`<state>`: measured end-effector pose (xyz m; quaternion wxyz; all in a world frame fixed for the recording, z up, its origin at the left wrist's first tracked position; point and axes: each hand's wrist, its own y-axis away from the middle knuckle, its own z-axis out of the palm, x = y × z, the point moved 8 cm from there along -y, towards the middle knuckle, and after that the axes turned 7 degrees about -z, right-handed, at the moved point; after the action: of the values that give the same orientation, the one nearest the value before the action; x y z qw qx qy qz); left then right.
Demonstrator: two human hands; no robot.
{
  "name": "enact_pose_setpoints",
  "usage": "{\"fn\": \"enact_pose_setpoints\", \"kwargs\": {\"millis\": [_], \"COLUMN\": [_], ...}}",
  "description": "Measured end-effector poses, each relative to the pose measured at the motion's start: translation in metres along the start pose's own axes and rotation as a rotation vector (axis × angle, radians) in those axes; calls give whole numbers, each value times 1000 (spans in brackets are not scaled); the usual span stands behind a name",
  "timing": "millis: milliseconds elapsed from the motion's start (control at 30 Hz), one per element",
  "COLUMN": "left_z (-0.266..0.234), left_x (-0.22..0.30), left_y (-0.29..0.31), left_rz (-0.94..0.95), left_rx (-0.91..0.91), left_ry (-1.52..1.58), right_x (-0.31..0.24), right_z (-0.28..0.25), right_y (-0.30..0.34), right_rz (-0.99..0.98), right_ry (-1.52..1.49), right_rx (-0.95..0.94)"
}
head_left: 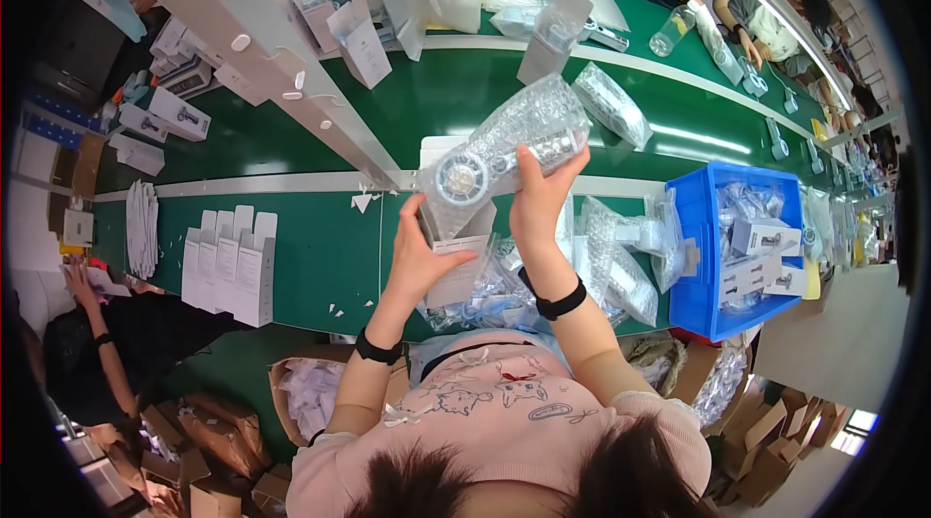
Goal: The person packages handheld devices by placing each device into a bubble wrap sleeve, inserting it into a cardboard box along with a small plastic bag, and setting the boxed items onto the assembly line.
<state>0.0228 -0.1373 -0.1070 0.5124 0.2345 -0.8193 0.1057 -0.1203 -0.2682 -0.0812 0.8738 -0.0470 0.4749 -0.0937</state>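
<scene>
In my right hand is a bubble-wrap bag holding a light-coloured device with a round, fan-like head and a handle. The bag lies tilted over the bench, its round end toward my left hand. My left hand is closed around an upright white carton, its thumb across the front and fingertips by the bag's lower left edge. The round end sits at the carton's top; how far it reaches inside is hidden. More bubble-wrapped items lie by my right forearm.
A blue bin with wrapped items and cartons stands at right. Several white cartons stand in a row at left. Another wrapped item and an open carton are on the far green bench. Other people work at far right and left.
</scene>
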Motion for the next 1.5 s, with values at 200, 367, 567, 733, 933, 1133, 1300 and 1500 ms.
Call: {"fn": "enact_pose_setpoints", "kwargs": {"millis": [200,367,567,733,933,1133,1300,1500], "left_z": [8,0,-20,-17,-26,-26,-5,-2], "left_x": [9,14,-48,-69,-21,-22,-9,-38], "left_y": [5,-25,-53,-58,-54,-50,-32,-35], "left_rz": [80,339,246,199,219,140,162,-73], "left_rx": [142,233,399,310,308,346,299,165], "left_ry": [59,224,368,145,-118,-30,45,131], "right_x": [-33,-58,85,144,137,53,13,13], "right_z": [11,65,-29,-28,-40,-31,-11,-8], "right_y": [1,31,34,115,90,12,2,18], "right_rz": [-289,-730,-148,-199,-16,398,321,198], "right_ry": [417,962,1090,1546,1168,224,-99,-113], "right_rx": [-250,-825,-789,-1294,-1308,-620,-428,-447]}}
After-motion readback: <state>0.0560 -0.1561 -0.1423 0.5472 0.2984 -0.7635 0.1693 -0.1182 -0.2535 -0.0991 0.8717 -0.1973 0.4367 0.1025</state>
